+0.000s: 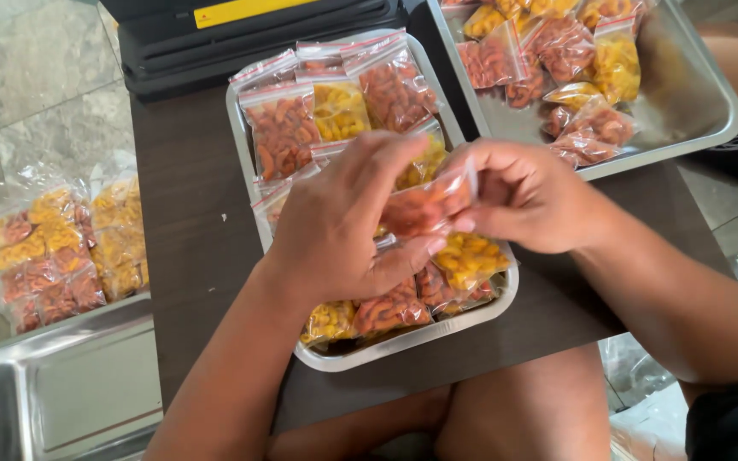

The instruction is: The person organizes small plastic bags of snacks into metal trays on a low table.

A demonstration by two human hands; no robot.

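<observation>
Both my hands hold one small clear zip bag of orange-red snack pieces (423,207) above a steel tray (480,314). My left hand (343,226) pinches its left side from above. My right hand (527,195) grips the bag's upper right edge. Beneath them the tray is packed with several similar bags of red (282,132) and yellow (339,109) snacks. The tray rests on a dark brown low table (190,222).
A second steel tray (694,102) with more snack bags sits at the upper right. A black machine with a yellow label (215,34) stands at the table's far end. On the floor at left lie a large bag of filled packets (61,248) and an empty steel tray (53,393).
</observation>
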